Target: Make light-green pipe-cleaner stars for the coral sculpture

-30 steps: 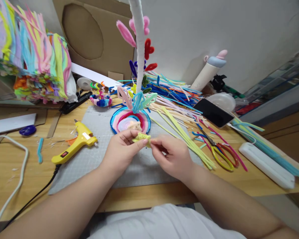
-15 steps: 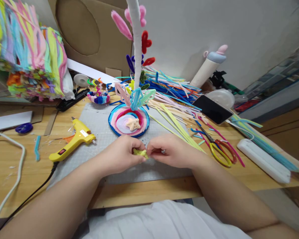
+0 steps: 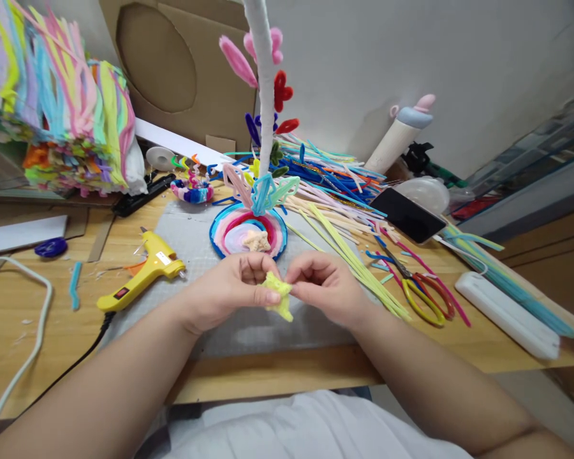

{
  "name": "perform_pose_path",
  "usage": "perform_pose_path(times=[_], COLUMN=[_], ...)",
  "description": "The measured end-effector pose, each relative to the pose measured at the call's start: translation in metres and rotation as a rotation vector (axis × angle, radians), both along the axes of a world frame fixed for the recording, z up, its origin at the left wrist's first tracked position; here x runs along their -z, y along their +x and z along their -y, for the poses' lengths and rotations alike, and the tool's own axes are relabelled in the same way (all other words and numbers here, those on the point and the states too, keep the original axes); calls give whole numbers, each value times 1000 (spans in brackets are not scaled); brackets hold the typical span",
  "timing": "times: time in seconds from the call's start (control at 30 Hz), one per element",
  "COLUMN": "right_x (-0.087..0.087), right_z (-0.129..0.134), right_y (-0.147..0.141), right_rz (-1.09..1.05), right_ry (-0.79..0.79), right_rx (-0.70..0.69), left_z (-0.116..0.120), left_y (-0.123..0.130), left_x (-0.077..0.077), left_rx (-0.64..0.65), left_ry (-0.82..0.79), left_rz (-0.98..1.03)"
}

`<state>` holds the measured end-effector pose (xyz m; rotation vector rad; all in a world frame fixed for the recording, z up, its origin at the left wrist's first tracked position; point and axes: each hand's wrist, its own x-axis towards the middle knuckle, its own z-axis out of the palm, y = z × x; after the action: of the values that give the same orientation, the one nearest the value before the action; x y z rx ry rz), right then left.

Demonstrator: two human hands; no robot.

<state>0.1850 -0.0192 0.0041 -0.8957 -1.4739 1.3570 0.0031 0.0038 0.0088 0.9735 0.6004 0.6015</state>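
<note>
Between thumb and fingers my left hand (image 3: 239, 284) grips a small yellow pipe-cleaner star (image 3: 281, 294), tilted toward me. My right hand (image 3: 328, 287) is closed in a pinch at the star's right edge; its fingertips touch the yellow fuzz there. Just beyond my hands lies a round base (image 3: 215, 236) wound in blue, pink and white pipe cleaners, with a beige star (image 3: 257, 241) on it. From its back rises a white wrapped stem (image 3: 266, 115) bearing pink, red, blue and green loops.
A yellow glue gun (image 3: 146, 268) lies left on the grey cutting mat (image 3: 172, 312). Scissors (image 3: 423, 296), yellow-green pipe cleaners (image 3: 358, 268), a phone (image 3: 408, 215) and a white power strip (image 3: 507, 312) are on the right. Bundled pipe cleaners (image 3: 76, 108) stand back left.
The yellow star has been raised and turned, so more of it shows. My right hand has shifted its pinch on the star's edge, and the view has tipped slightly.
</note>
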Motion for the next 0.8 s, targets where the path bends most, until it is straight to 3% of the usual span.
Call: perform_pose_path(times=[0.13, 0.27, 0.37, 0.63, 0.8], right_x=[6, 4, 2, 4, 7], right_z=[3, 3, 2, 0, -1], right_y=[-8, -8, -8, -10, -10], right_rz=[27, 84, 49, 59, 157], right_ry=[67, 75, -2, -113, -126], right_rx=[184, 234, 236, 298, 250], left_z=[1, 1, 1, 3, 4], left_y=[6, 11, 12, 18, 15], left_x=[2, 3, 5, 12, 7], left_rx=[-136, -239, -297, -429, -410], left_ry=[-45, -26, 44, 417, 691], left_rz=[39, 50, 46, -159, -490])
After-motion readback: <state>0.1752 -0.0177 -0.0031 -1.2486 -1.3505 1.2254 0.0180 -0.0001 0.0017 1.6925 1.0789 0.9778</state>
